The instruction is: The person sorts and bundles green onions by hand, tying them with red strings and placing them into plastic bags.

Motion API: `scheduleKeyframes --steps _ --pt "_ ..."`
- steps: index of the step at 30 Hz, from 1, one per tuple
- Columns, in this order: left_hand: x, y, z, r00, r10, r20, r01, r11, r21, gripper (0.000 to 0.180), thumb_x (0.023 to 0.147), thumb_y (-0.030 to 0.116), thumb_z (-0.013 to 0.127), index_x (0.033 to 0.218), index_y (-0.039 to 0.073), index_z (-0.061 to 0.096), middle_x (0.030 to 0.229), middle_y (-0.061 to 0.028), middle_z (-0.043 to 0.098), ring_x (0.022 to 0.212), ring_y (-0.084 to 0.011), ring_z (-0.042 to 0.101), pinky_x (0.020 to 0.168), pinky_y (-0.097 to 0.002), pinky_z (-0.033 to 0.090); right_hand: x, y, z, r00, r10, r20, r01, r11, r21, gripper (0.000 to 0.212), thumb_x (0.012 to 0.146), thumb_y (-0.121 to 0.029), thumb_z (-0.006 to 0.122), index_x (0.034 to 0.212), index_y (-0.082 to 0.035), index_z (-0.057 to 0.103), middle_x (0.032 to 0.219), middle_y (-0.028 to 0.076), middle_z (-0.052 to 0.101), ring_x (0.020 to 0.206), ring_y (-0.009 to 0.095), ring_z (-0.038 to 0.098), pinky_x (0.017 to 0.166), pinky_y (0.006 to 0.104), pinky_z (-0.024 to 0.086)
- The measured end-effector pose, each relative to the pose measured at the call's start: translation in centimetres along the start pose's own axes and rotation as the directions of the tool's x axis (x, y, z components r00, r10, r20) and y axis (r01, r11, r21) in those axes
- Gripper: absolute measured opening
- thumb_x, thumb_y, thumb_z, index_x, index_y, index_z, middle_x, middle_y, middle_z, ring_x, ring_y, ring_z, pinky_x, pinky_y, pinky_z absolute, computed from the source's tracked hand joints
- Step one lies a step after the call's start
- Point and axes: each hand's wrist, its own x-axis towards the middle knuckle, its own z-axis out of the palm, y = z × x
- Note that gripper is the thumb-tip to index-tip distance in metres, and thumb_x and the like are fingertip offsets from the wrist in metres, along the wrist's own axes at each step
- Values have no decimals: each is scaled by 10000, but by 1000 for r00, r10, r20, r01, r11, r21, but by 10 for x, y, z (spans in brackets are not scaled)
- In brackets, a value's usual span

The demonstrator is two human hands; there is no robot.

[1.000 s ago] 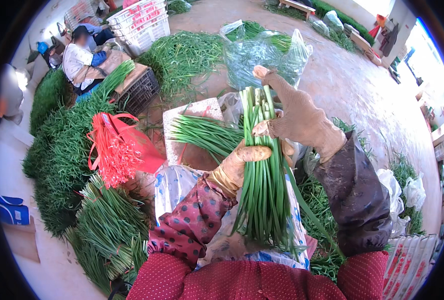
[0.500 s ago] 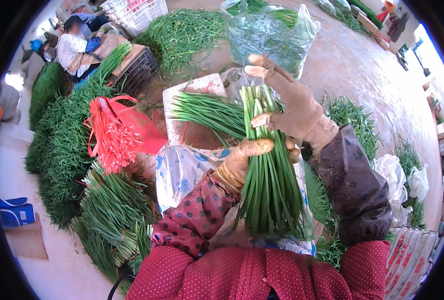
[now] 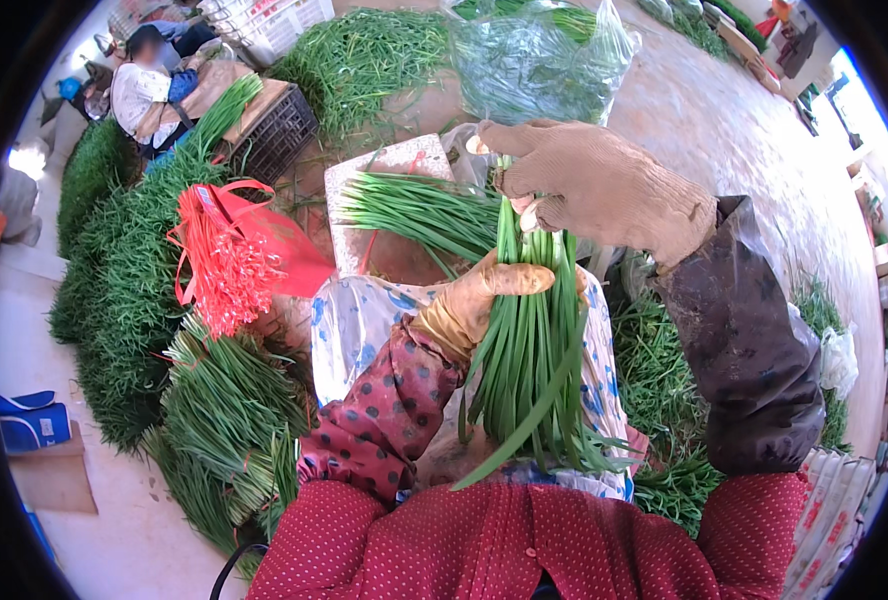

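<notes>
In front of my chest, my left hand (image 3: 489, 295), in a worn tan glove, is wrapped round the middle of a bunch of garlic chives (image 3: 529, 370). The bunch stands with pale stem ends up and long leaves hanging toward my lap; one leaf sticks out to the lower left. Over the stem ends lies my right hand (image 3: 604, 185), in a brown knit glove, its fingers bent round them and hiding most of the tips. Just beyond, a second bunch of chives (image 3: 419, 215) rests on a speckled board (image 3: 354, 262).
A red bag (image 3: 289, 255) with red ties is on my left, by heaps of chives (image 3: 229, 400). A clear plastic bag (image 3: 534, 75) holding greens lies ahead. Far left, a person (image 3: 149, 95) sits by a black crate (image 3: 279, 130). A patterned plastic sheet (image 3: 349, 345) covers my lap.
My right hand has turned flatter over the stem ends, its fingers bending round them, and its forearm has swung right. The leaves have shifted, one now sticking out to the lower left.
</notes>
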Motion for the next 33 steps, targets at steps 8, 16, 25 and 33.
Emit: scheduleKeyframes --steps 8,16,25,33 --pt "-4 5 -10 993 96 68 -95 995 -6 891 759 247 719 1490 36 254 1089 -187 624 1045 -345 621 904 -450 508 1 34 -28 887 -239 -396 -59 790 -611 150 789 0 599 931 -23 641 1223 114 616 1041 272 636 834 330 523" --pt "8 1 -25 968 249 32 -243 961 -134 768 814 218 681 1460 50 301 1120 -195 615 1134 -376 580 910 -471 529 -123 132 -120 522 610 -596 -848 450 -282 410 901 -273 603 1266 -88 578 1174 144 649 1093 276 612 906 374 469" --pt "-6 13 -52 978 185 -96 -184 983 18 474 849 149 655 1280 -9 537 1166 -162 643 1044 -260 638 958 -402 500 -32 -35 39 849 490 197 -513 854 87 728 793 -276 726 1377 11 400 1320 208 525 1155 397 566 935 442 482" --pt "-5 -5 -45 906 351 -238 -346 936 63 405 842 41 664 1237 15 580 1126 -97 661 1027 -213 641 920 -364 524 -35 -18 140 870 490 61 -461 850 -255 622 807 -258 678 1300 46 451 1268 233 529 1012 370 630 861 474 521"
